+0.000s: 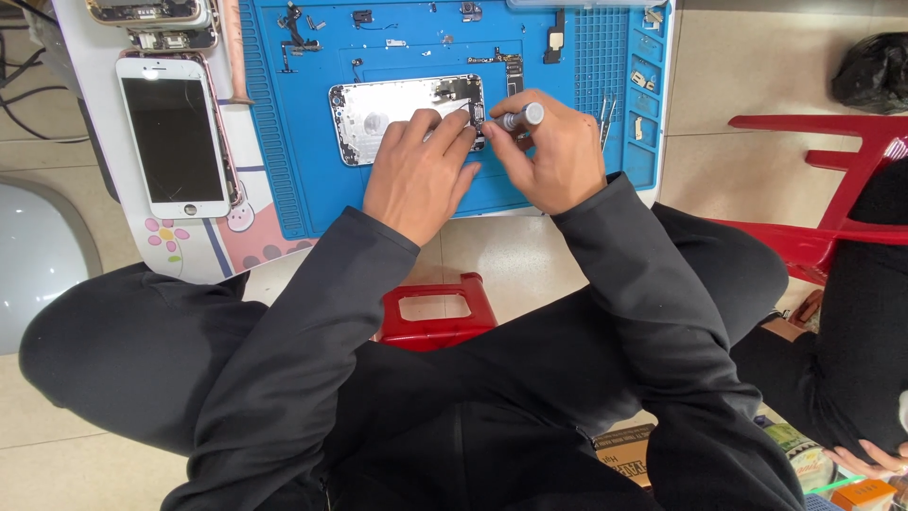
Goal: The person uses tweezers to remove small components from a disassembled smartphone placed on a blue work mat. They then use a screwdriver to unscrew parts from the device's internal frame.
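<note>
On the blue silicone repair mat (284,142), laid over a white table, an opened silver phone housing (378,118) lies flat at the middle, its right end under both hands. The left hand (421,170) presses down on the housing, fingers spread and closed on nothing. The right hand (558,151) is clamped around a slim metal screwdriver (518,117), tip hidden by the fingers. Holding the driver upright with the housing pinned should keep the bit seated. Loose small parts (303,38) lie on the far side.

White phone with dark screen (175,135) at left of frame, red plastic stool (437,312) at centre, red chair (832,189) at right, black bag (875,71) upper right
</note>
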